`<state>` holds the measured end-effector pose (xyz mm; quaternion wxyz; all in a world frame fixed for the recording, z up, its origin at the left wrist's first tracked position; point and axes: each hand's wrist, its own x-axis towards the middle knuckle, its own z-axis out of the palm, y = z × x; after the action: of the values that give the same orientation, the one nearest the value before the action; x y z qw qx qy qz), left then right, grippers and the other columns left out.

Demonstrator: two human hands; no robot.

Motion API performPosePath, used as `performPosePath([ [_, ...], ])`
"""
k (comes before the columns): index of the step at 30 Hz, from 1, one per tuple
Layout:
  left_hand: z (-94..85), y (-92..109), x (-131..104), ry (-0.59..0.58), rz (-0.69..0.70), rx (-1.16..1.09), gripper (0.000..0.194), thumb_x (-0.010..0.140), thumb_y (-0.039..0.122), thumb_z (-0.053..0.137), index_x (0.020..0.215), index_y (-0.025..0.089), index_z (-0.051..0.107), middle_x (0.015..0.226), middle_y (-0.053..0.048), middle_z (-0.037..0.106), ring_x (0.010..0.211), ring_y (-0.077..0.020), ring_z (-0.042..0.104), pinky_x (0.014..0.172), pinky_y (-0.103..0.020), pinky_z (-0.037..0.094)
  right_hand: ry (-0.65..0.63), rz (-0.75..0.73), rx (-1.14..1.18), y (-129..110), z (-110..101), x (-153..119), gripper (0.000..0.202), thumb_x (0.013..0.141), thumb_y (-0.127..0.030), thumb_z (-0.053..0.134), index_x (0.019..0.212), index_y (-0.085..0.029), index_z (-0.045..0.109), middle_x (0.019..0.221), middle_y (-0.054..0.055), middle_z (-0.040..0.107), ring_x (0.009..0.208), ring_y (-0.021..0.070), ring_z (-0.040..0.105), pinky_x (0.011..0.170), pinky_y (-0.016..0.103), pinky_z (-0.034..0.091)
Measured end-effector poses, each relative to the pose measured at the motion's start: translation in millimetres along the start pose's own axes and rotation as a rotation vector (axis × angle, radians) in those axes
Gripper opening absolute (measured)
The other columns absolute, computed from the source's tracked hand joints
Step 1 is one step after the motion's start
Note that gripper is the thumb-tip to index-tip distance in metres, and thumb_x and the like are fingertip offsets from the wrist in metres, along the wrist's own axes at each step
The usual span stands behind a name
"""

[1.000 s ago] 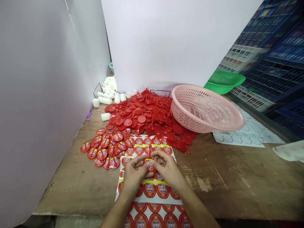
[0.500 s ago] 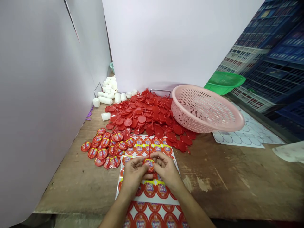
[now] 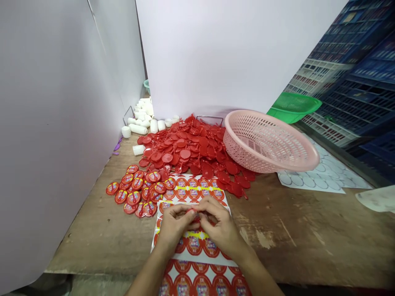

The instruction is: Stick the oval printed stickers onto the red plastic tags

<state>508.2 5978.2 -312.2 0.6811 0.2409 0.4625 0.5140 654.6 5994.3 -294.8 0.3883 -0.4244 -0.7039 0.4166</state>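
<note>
My left hand and my right hand meet over the sticker sheets, fingertips pinched around a small red plastic disc. Fingers cover most of that disc, so its face hardly shows. Beneath them lies a sheet of round red stickers, with a yellow band between rows; another sticker sheet is nearer me. To the left is a pile of stickered red discs, several with a small handle lying across them. Beyond the sheets, plain red discs with thin handles form a large heap.
A pink perforated basket leans on the heap's right side. White plastic cups and tubes stand back left. Used sticker backing sheets lie right, near a green basket. White panels close off the back and left.
The disc's stickered face and upright handle showed between my hands before; now my fingers have closed over it and the handle no longer stands out. My right hand has turned slightly inward.
</note>
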Motion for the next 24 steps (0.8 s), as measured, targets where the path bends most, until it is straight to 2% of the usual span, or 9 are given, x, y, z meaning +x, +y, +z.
performPosePath([
  [4, -1.4, 1, -1, -0.018, 0.012, -0.145, 0.03, 0.071, 0.043, 0.074, 0.074, 0.013, 0.074, 0.07, -0.003, 0.069, 0.062, -0.0142, 0.064, 0.064, -0.031, 0.06, 0.068, -0.039, -0.032, -1, 5, 0, 0.032, 0.079, -0.006, 0.046, 0.091, -0.023, 0.07, 0.079, 0.001, 0.052, 0.069, 0.0127, 0.052, 0.055, 0.022, 0.04],
  [7, -1.0, 2, -1, -0.059, 0.018, -0.046, 0.026, 0.068, 0.036, 0.079, 0.077, 0.012, 0.074, 0.07, -0.004, 0.07, 0.064, -0.0135, 0.065, 0.064, -0.027, 0.059, 0.086, -0.043, -0.037, 0, 10, -1, 0.031, 0.08, -0.007, 0.047, 0.092, -0.023, 0.071, 0.078, 0.002, 0.052, 0.07, 0.0136, 0.053, 0.056, 0.023, 0.041],
  [10, 1.6, 3, -1, -0.042, -0.005, 0.056, 0.033, 0.06, 0.037, 0.084, 0.077, 0.011, 0.074, 0.067, -0.004, 0.07, 0.058, -0.0137, 0.065, 0.058, -0.025, 0.058, 0.106, 0.032, 0.036, 3, 13, -3, 0.026, 0.083, -0.013, 0.049, 0.092, -0.023, 0.071, 0.081, 0.003, 0.054, 0.071, 0.014, 0.054, 0.057, 0.024, 0.044],
  [13, 3.6, 3, 0, -0.009, -0.011, 0.117, 0.04, 0.058, 0.043, 0.083, 0.077, 0.01, 0.072, 0.064, -0.003, 0.067, 0.049, -0.0137, 0.065, 0.051, -0.024, 0.056, 0.161, 0.124, 0.168, 5, 14, -3, 0.016, 0.081, -0.019, 0.055, 0.086, -0.02, 0.07, 0.082, 0.004, 0.058, 0.075, 0.0151, 0.058, 0.063, 0.025, 0.048],
  [15, 3.5, 2, 0, -0.009, 0.011, 0.172, 0.042, 0.06, 0.048, 0.081, 0.077, 0.01, 0.07, 0.059, -0.001, 0.064, 0.041, -0.012, 0.061, 0.042, -0.021, 0.051, 0.172, 0.222, 0.285, 6, 15, -2, 0.011, 0.077, -0.026, 0.061, 0.082, -0.018, 0.067, 0.076, 0.002, 0.059, 0.067, 0.0137, 0.058, 0.058, 0.024, 0.048],
  [17, 2.6, 0, 0, -0.007, 0.039, 0.224, 0.043, 0.062, 0.051, 0.078, 0.074, 0.011, 0.069, 0.053, 0.002, 0.06, 0.034, -0.0095, 0.054, 0.034, -0.018, 0.043, 0.122, 0.359, 0.403, 7, 15, -2, 0.019, 0.074, -0.034, 0.064, 0.083, -0.017, 0.064, 0.061, -0.002, 0.056, 0.046, 0.0093, 0.049, 0.043, 0.021, 0.041],
  [19, 1.6, -1, 0, 0.003, 0.06, 0.267, 0.042, 0.064, 0.051, 0.076, 0.072, 0.011, 0.067, 0.05, 0.003, 0.057, 0.031, -0.0075, 0.049, 0.032, -0.017, 0.039, 0.056, 0.466, 0.488, 6, 15, -1, 0.028, 0.075, -0.043, 0.064, 0.084, -0.017, 0.061, 0.046, -0.008, 0.047, 0.031, 0.0057, 0.034, 0.033, 0.019, 0.028],
  [21, 1.1, -3, 0, -0.006, 0.069, 0.304, 0.038, 0.066, 0.049, 0.074, 0.071, 0.012, 0.066, 0.049, 0.003, 0.056, 0.032, -0.0072, 0.048, 0.034, -0.018, 0.039, 0.035, 0.509, 0.519, 6, 14, 0, 0.033, 0.075, -0.05, 0.064, 0.078, -0.018, 0.058, 0.04, -0.01, 0.042, 0.027, 0.0048, 0.028, 0.03, 0.019, 0.021],
  [24, 1.7, -5, 0, -0.038, 0.067, 0.346, 0.033, 0.07, 0.046, 0.072, 0.074, 0.013, 0.065, 0.051, 0.003, 0.055, 0.036, -0.0079, 0.048, 0.038, -0.019, 0.04, 0.019, 0.537, 0.505, 8, 11, 3, 0.037, 0.071, -0.052, 0.069, 0.07, -0.019, 0.054, 0.039, -0.01, 0.042, 0.028, 0.0048, 0.029, 0.031, 0.019, 0.02],
])
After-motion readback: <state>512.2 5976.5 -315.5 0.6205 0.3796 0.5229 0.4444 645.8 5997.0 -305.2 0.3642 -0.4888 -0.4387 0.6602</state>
